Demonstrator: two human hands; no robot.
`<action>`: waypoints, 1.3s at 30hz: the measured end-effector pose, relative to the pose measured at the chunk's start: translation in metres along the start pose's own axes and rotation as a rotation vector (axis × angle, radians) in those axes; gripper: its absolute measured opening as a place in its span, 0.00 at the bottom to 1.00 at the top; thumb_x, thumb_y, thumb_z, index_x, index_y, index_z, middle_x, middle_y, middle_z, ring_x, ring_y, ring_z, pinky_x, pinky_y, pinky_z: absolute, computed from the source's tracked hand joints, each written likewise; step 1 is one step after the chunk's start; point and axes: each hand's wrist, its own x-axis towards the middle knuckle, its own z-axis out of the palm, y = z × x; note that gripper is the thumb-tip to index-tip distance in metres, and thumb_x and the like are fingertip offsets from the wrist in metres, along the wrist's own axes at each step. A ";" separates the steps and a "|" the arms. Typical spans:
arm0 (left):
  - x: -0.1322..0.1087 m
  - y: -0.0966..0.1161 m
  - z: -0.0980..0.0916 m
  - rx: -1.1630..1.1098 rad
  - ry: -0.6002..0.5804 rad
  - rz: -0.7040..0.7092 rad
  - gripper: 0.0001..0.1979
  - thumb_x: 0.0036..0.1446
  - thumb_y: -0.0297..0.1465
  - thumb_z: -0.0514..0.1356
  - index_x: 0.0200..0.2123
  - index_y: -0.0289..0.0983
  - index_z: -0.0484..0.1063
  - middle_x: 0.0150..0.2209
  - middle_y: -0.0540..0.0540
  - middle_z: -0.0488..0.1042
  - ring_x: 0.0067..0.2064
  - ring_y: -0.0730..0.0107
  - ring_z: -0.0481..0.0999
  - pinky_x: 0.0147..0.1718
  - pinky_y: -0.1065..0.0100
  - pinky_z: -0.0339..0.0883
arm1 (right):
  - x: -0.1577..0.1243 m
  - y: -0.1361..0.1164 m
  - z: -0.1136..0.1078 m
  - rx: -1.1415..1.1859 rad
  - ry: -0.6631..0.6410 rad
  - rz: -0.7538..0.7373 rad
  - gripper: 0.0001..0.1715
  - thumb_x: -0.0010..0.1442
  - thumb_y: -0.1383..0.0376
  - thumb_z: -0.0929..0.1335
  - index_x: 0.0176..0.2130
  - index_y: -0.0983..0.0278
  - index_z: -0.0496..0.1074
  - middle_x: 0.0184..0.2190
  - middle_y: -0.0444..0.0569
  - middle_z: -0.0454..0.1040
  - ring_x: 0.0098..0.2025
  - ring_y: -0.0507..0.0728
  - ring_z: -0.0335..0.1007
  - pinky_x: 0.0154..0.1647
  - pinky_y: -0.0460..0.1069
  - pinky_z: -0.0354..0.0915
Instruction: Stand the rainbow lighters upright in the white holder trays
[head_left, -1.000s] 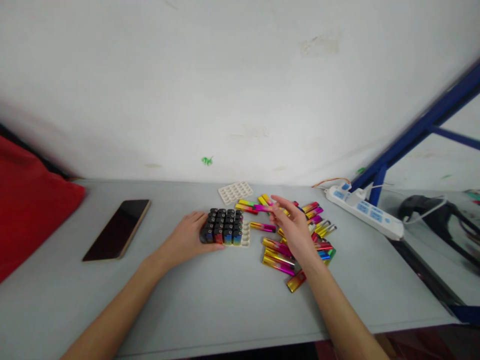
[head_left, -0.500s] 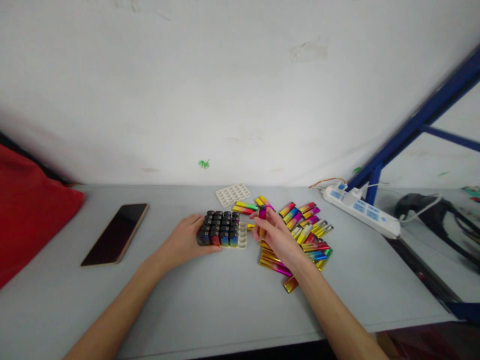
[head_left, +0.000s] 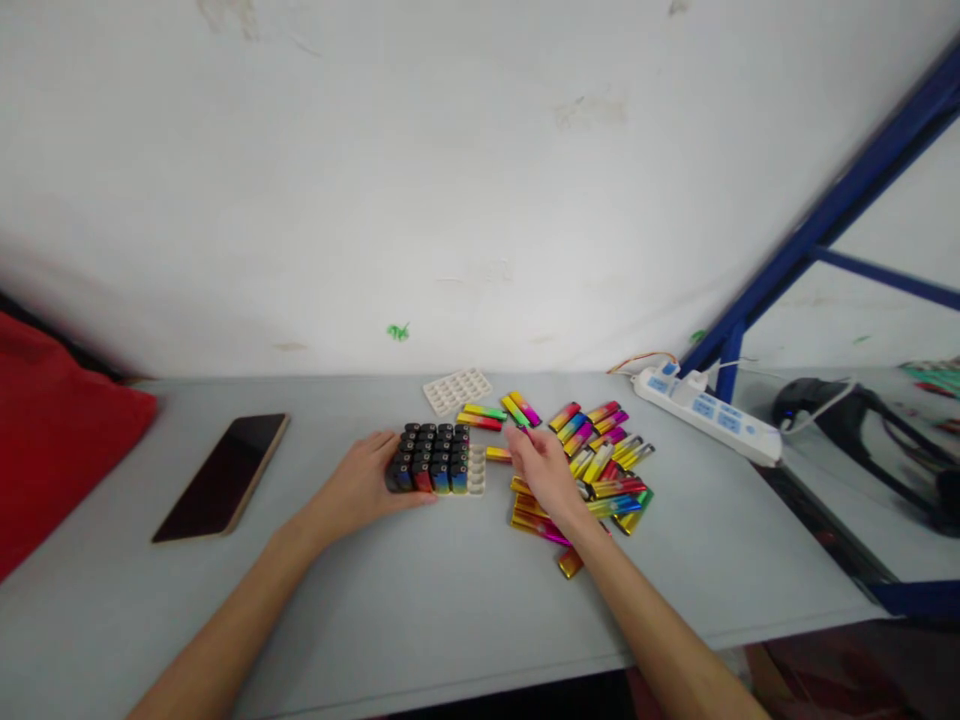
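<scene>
1. We face a pale wall (head_left: pixel 450 200) above a grey table (head_left: pixel 360 620); a red cloth (head_left: pixel 60 430) and a phone (head_left: pixel 223 478) lie to the left, a power strip (head_left: pixel 709 413) and a blue frame (head_left: pixel 825 215) to the right.
2. Our left hand (head_left: pixel 356 475) cups the left end of the standing tubes (head_left: pixel 431 460), thumb on the near side, fingers on the far side, probably to brace the block against tipping.
3. Those tubes stand upright in a white tray (head_left: pixel 477 468), black ends up; its pockets seem to keep them in rows. A bare column shows at its right edge.
4. Our right hand (head_left: pixel 536 462) is pinched closed, apparently on one tube (head_left: pixel 523 431); the fingers hide most of it, so we cannot tell its tilt.
5. The loose tubes (head_left: pixel 598 463) lie on their sides, scattered beside that hand, presumably for easy reach.
6. A spare tray (head_left: pixel 457 390) lies behind, near the wall, likely out of the way.
</scene>
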 end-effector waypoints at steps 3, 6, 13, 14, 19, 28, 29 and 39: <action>0.000 0.000 0.000 -0.004 0.007 0.004 0.30 0.47 0.53 0.74 0.49 0.45 0.77 0.52 0.40 0.83 0.55 0.42 0.82 0.58 0.47 0.74 | -0.002 0.000 0.000 -0.079 0.007 -0.018 0.32 0.66 0.44 0.67 0.20 0.56 0.57 0.18 0.41 0.54 0.23 0.54 0.49 0.24 0.51 0.45; 0.001 0.001 -0.001 -0.017 -0.004 0.013 0.29 0.48 0.53 0.74 0.48 0.45 0.77 0.51 0.40 0.83 0.54 0.42 0.82 0.56 0.48 0.75 | -0.006 -0.006 0.001 -0.145 0.019 -0.100 0.29 0.68 0.47 0.68 0.21 0.56 0.59 0.18 0.42 0.58 0.24 0.55 0.53 0.26 0.52 0.48; 0.001 0.005 -0.002 -0.023 -0.027 -0.013 0.28 0.48 0.53 0.73 0.46 0.44 0.77 0.49 0.40 0.83 0.52 0.46 0.81 0.54 0.50 0.74 | -0.011 -0.019 0.000 -0.173 -0.073 -0.225 0.20 0.76 0.49 0.63 0.36 0.56 0.69 0.29 0.45 0.72 0.33 0.60 0.68 0.40 0.54 0.64; 0.000 0.006 -0.002 -0.018 -0.031 -0.019 0.28 0.48 0.54 0.73 0.46 0.44 0.77 0.49 0.40 0.83 0.52 0.46 0.81 0.54 0.51 0.74 | -0.011 -0.019 0.000 -0.199 -0.090 -0.262 0.19 0.76 0.50 0.62 0.37 0.56 0.69 0.33 0.48 0.74 0.37 0.60 0.71 0.43 0.54 0.66; 0.000 0.005 -0.002 -0.017 -0.054 -0.035 0.31 0.48 0.54 0.74 0.48 0.42 0.77 0.50 0.39 0.82 0.53 0.45 0.80 0.57 0.48 0.73 | -0.010 -0.015 -0.001 -0.437 -0.059 -0.384 0.21 0.77 0.51 0.62 0.35 0.58 0.69 0.35 0.51 0.75 0.41 0.62 0.73 0.47 0.55 0.67; -0.002 0.006 -0.002 -0.026 -0.053 -0.031 0.28 0.49 0.53 0.74 0.45 0.41 0.76 0.49 0.39 0.81 0.53 0.45 0.79 0.56 0.48 0.72 | 0.000 0.003 -0.001 -0.736 -0.159 -0.477 0.15 0.79 0.59 0.62 0.51 0.61 0.75 0.45 0.57 0.82 0.48 0.65 0.78 0.54 0.59 0.68; -0.002 0.006 -0.002 -0.026 -0.052 -0.032 0.28 0.49 0.54 0.74 0.45 0.41 0.76 0.49 0.39 0.81 0.53 0.44 0.79 0.56 0.47 0.72 | 0.001 0.004 0.000 -0.782 -0.173 -0.481 0.14 0.78 0.60 0.62 0.51 0.62 0.75 0.44 0.57 0.82 0.47 0.65 0.78 0.55 0.60 0.68; -0.002 0.004 0.001 -0.011 -0.040 -0.029 0.29 0.47 0.55 0.74 0.45 0.43 0.75 0.49 0.40 0.82 0.53 0.44 0.80 0.55 0.46 0.73 | 0.007 0.004 0.008 -1.086 -0.208 -0.493 0.10 0.76 0.64 0.65 0.50 0.62 0.76 0.48 0.58 0.79 0.50 0.66 0.75 0.50 0.58 0.68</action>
